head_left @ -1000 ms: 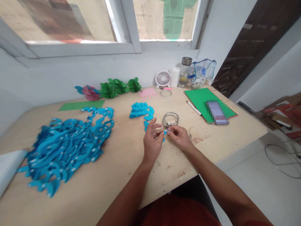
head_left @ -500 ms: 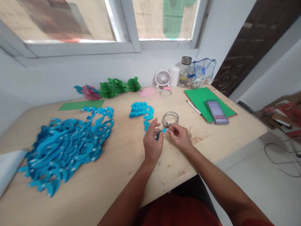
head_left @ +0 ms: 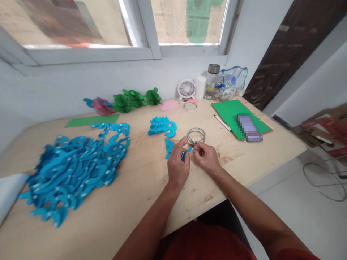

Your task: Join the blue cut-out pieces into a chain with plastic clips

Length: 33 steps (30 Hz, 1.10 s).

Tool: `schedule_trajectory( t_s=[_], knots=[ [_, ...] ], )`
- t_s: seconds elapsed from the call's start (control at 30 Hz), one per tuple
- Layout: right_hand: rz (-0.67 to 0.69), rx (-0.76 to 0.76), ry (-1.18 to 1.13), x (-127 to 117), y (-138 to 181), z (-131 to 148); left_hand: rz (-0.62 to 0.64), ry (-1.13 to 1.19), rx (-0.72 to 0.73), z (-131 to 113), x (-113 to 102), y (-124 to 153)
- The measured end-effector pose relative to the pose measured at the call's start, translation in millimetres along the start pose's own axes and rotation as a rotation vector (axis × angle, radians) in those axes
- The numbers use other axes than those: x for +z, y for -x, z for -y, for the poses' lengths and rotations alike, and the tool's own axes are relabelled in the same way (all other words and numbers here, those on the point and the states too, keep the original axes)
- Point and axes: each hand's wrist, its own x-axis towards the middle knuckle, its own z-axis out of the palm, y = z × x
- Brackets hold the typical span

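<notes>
My left hand (head_left: pixel 179 162) is closed on a small blue paper piece (head_left: pixel 187 153), held between thumb and fingers above the table. Close on its right, my right hand (head_left: pixel 206 157) pinches at the tip of that piece; what its fingertips hold is too small to make out. Just beyond the hands lie rolls of tape (head_left: pixel 196 135), seen as stacked rings. Left of my left hand are a few loose blue paper pieces (head_left: pixel 169 146), partly hidden by it. Farther back sits a cluster of folded blue paper pieces (head_left: pixel 158 126).
A big heap of curved blue paper pieces with white patches (head_left: pixel 78 169) covers the table's left side. Green paper flowers (head_left: pixel 135 99), a small fan (head_left: pixel 186 89) and a glass bottle (head_left: pixel 211 83) line the wall. A phone (head_left: pixel 249 127) lies on green sheets (head_left: pixel 227 108) at right.
My left hand has shifted slightly right and turned a little, uncovering more of the loose blue pieces beside it. My right hand stays at the paper's tip.
</notes>
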Motion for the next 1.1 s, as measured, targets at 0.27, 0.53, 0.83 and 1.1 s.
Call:
schedule_trajectory(
  t_s=[0.27,0.53,0.83,1.1],
  knots=[
    [-0.001,-0.014,0.001,0.8,1.1,0.1,0.015,-0.041,0.011,1.1,0.8,0.2],
    [-0.003,-0.049,0.093,3.5,1.7,-2.4,0.029,-0.058,0.038,3.5,2.5,2.5],
    [-0.001,-0.086,0.144,2.7,2.1,-1.7,0.057,-0.048,0.034,3.6,2.7,2.8],
    [-0.001,-0.017,-0.009,1.4,1.2,0.1,0.030,-0.027,-0.011,2.2,-0.8,-1.1]
  ],
)
